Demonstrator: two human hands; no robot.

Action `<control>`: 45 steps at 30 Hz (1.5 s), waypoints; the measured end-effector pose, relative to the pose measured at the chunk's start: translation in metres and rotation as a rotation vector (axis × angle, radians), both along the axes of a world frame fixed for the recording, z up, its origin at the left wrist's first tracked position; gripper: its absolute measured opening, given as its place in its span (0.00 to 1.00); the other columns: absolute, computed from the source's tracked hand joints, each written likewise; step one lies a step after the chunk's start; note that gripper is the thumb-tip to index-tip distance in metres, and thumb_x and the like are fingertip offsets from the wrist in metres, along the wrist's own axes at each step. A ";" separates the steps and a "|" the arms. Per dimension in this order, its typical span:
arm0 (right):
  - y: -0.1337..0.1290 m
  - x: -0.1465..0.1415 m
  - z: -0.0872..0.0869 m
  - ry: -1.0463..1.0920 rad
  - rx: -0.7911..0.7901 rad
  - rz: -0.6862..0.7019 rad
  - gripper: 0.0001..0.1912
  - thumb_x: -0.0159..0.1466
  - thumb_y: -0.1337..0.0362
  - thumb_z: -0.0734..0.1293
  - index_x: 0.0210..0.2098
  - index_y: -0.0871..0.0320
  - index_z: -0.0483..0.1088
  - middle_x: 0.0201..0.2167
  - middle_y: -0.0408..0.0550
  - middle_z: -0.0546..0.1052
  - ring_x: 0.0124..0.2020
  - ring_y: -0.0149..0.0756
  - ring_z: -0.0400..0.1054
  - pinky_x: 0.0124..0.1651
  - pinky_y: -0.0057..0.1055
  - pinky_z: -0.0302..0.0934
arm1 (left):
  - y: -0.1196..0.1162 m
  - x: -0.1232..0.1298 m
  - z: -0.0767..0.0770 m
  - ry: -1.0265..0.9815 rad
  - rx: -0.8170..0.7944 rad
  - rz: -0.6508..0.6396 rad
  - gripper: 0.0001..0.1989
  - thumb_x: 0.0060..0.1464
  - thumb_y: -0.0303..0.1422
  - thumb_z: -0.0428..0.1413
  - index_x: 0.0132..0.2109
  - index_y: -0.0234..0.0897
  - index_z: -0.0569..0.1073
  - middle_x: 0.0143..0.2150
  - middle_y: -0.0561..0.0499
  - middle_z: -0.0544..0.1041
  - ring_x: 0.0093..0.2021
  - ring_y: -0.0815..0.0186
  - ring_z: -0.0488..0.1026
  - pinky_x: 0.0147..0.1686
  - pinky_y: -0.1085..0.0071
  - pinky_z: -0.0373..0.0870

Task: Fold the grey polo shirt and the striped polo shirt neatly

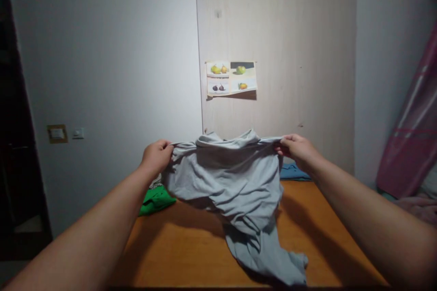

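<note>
A light grey shirt (232, 173) hangs stretched between my two hands, its collar at the top middle and its lower part draped down to the wooden table. My left hand (159, 154) is closed on the shirt's left shoulder area. At the other shoulder, my right hand (297, 149) pinches the cloth between thumb and fingers. The fabric is wrinkled, and one end trails towards the table's near edge, right of the middle.
On the orange-brown wooden table (191, 250), a green cloth (157, 200) lies at the left and a folded blue cloth (294, 172) at the back right. Behind stands a wall with a fruit picture (232, 78). A pink curtain (406, 145) hangs at the right.
</note>
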State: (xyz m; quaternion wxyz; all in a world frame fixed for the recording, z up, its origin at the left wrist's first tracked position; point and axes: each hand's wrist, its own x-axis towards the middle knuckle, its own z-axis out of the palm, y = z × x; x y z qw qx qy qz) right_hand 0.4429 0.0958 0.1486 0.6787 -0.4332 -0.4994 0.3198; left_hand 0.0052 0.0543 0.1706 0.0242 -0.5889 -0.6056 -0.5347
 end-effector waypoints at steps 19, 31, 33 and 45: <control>-0.005 0.016 0.021 -0.040 0.036 -0.097 0.05 0.58 0.66 0.67 0.34 0.54 0.66 0.28 0.48 0.79 0.30 0.36 0.75 0.28 0.25 0.68 | -0.039 0.019 0.038 -0.185 -0.155 -0.469 0.10 0.47 0.29 0.55 0.39 0.39 0.64 0.20 0.61 0.62 0.16 0.73 0.59 0.17 0.79 0.52; -0.017 0.045 -0.084 -0.341 -0.341 -0.019 0.05 0.56 0.62 0.66 0.26 0.54 0.65 0.22 0.47 0.76 0.26 0.36 0.72 0.29 0.28 0.66 | -0.043 0.017 -0.118 -0.162 -0.786 -0.515 0.10 0.41 0.27 0.51 0.35 0.40 0.63 0.16 0.62 0.62 0.13 0.73 0.60 0.15 0.79 0.47; -0.017 0.051 -0.098 -0.367 -0.376 0.004 0.07 0.56 0.61 0.66 0.25 0.54 0.64 0.22 0.47 0.76 0.26 0.35 0.72 0.30 0.28 0.67 | -0.046 0.023 -0.142 -0.178 -0.817 -0.498 0.11 0.43 0.27 0.51 0.37 0.40 0.63 0.16 0.62 0.63 0.14 0.72 0.61 0.16 0.80 0.47; -0.022 0.055 -0.110 -0.345 -0.405 -0.006 0.05 0.53 0.62 0.65 0.25 0.54 0.63 0.21 0.45 0.74 0.24 0.34 0.70 0.29 0.27 0.64 | -0.046 0.034 -0.163 -0.103 -0.630 -0.590 0.13 0.44 0.35 0.56 0.39 0.37 0.70 0.24 0.59 0.66 0.21 0.71 0.63 0.22 0.76 0.58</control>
